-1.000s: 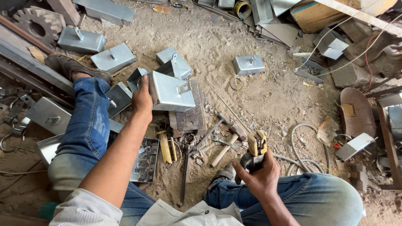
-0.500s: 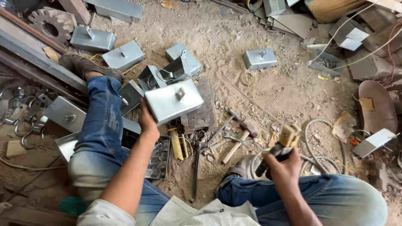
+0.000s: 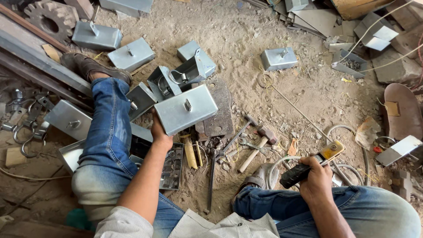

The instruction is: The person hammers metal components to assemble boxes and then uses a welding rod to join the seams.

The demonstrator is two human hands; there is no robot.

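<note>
My left hand [image 3: 159, 133] grips the near edge of a grey sheet-metal box [image 3: 186, 109] with a small stud on its upper face, holding it above the dirt floor. My right hand [image 3: 316, 179] is closed around the black handle of a welding electrode holder [image 3: 311, 164] with a yellow tip, over my right knee. A cable [image 3: 286, 161] curls away from the holder. Both my legs in blue jeans stretch out on the ground, the left foot in a brown shoe [image 3: 90, 67].
More grey metal boxes [image 3: 131, 53] lie around, some with hooks inside [image 3: 177, 77]. A hammer [image 3: 257, 146], a wrench [image 3: 252, 145] and a rusty plate [image 3: 218, 117] lie between my legs. A gear wheel [image 3: 50, 20], steel bars and loose hooks [image 3: 26, 128] sit at the left.
My left hand has tilted the box so its flat studded face turns up. My right hand with the holder has moved right, away from the tools.
</note>
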